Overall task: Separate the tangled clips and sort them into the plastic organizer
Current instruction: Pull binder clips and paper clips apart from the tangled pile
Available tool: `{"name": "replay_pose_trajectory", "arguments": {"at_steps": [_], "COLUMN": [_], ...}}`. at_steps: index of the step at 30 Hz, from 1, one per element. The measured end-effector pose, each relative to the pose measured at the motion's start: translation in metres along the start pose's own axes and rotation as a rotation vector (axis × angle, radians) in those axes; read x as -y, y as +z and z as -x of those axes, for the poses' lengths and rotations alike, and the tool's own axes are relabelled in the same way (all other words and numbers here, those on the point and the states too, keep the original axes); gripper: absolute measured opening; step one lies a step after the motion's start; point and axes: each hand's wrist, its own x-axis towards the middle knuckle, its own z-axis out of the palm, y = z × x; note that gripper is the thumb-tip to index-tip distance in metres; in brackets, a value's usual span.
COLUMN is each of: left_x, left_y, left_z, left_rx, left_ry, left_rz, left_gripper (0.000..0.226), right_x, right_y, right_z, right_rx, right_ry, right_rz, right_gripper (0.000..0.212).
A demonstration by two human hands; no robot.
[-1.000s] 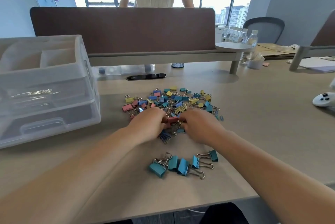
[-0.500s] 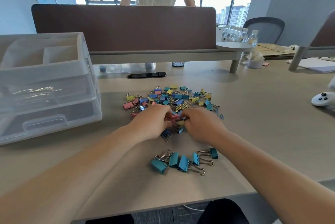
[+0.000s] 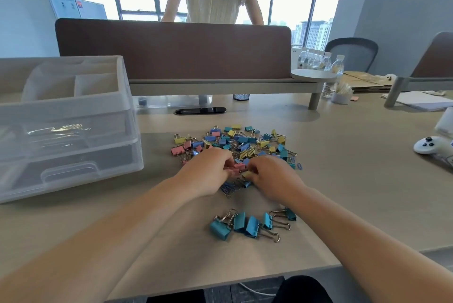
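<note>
Two hands meet at the near edge of the tangled pile (image 3: 240, 142) in mid-frame. My left hand (image 3: 208, 172) pinches a pink clip (image 3: 238, 167), and my right hand (image 3: 272, 177) pinches a yellow clip (image 3: 245, 174) just beside it. Five teal clips (image 3: 245, 223) lie separated at lower centre. The plastic organizer (image 3: 73, 116) sits at left, with no clips in it that I can see. My worry: a sharp pull could drag linked wire handles along, scattering neighbours across the table (image 3: 355, 180) or into the teal row.
</note>
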Motion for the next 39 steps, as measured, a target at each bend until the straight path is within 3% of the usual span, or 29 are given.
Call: {"name": "replay_pose_trajectory", "arguments": {"at_steps": [11,18,21,34,39], "left_x": [-0.009,-0.023,-0.038,-0.131,-0.134], "left_y": [0.002,0.005,0.01,0.088,0.088], "left_z": [-0.004,-0.021,-0.038,-0.102,-0.105], "left_rx": [-0.011,-0.033,-0.018,0.192,0.167], "left_ry": [0.033,0.043,0.063,0.249,0.268], "left_rz": [0.051,0.063,0.071,0.013,0.072], "left_gripper": [0.019,0.018,0.012,0.023,0.02], "right_x": [-0.003,-0.022,-0.043,-0.161,-0.177], "right_y": [-0.009,-0.016,-0.029,-0.027,-0.029], "right_z": [0.003,0.005,0.009,0.053,0.059], "right_rx": [-0.041,-0.07,-0.109,-0.144,-0.2], "right_ry": [0.117,0.099,0.128,0.413,0.437], "right_rz": [-0.247,-0.372,-0.437,-0.281,-0.239], "right_gripper": [0.02,0.003,0.007,0.012,0.019]}}
